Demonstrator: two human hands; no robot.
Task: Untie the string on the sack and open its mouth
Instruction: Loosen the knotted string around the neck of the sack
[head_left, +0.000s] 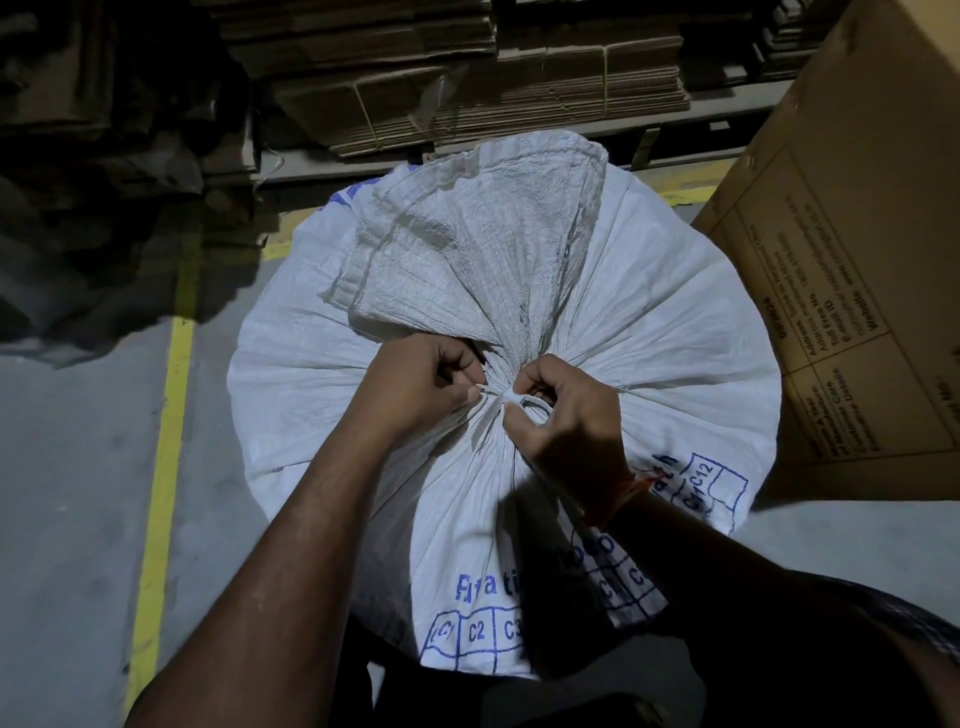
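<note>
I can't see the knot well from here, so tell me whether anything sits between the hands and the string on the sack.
Nothing visible does. The left hand and the right hand are both already at the gathered neck of the sack, fingers pinching the white string directly.

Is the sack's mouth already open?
No, the sack is gathered tight at its neck, where the left hand and right hand both pinch the white string.
</note>
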